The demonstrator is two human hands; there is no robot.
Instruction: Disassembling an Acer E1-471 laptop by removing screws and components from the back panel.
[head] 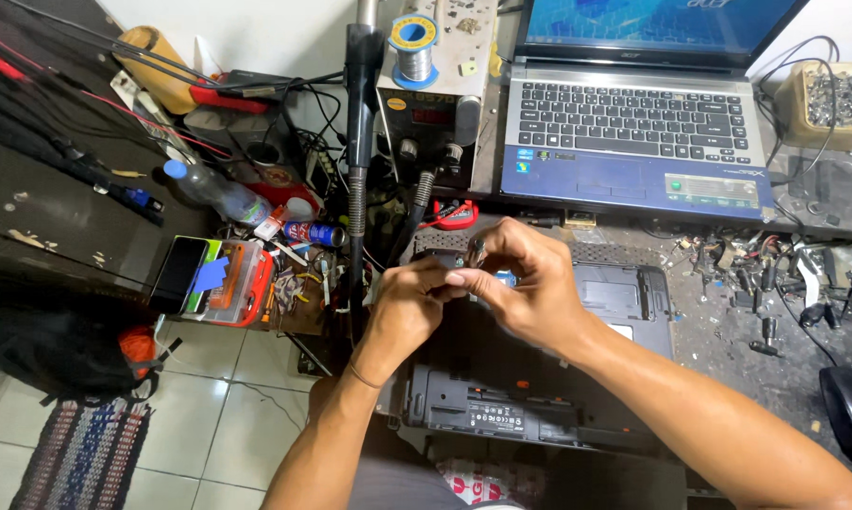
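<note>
Hands meet above an upturned black laptop base (577, 378) lying on the bench (794, 368) in front of the person. Right hand (525, 283) has its fingers pinched shut on a small dark metal part (478, 251), too small to identify, held just over the base. Left hand (409, 304) is curled closed, fingertips touching the right hand's fingertips beside that part; whether it grips anything itself cannot be told. Behind the base, an open laptop (633, 113) stands with its screen lit. Left of it sits a soldering station (435, 104) with a solder spool (413, 47) on top. Loose screws and small parts (756, 274) lie scattered at right, near a black mouse (851, 411).
</note>
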